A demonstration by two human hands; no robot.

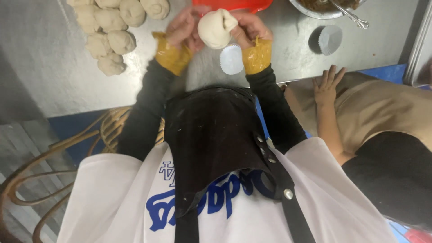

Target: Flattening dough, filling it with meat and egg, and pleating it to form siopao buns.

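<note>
Dough ball (216, 29) is held above the steel table (54, 85), pinched between the fingers of the left hand (182, 29) and the right hand (252, 29), with a twisted peak at its top. A white paper cup (231, 59), empty, lies on the table just below it. Another empty paper cup (330, 39) sits to the right. Finished dough balls (112, 27) are piled at far left. A metal bowl (315, 12) of dark filling with a spoon (351, 14) stands at far right.
</note>
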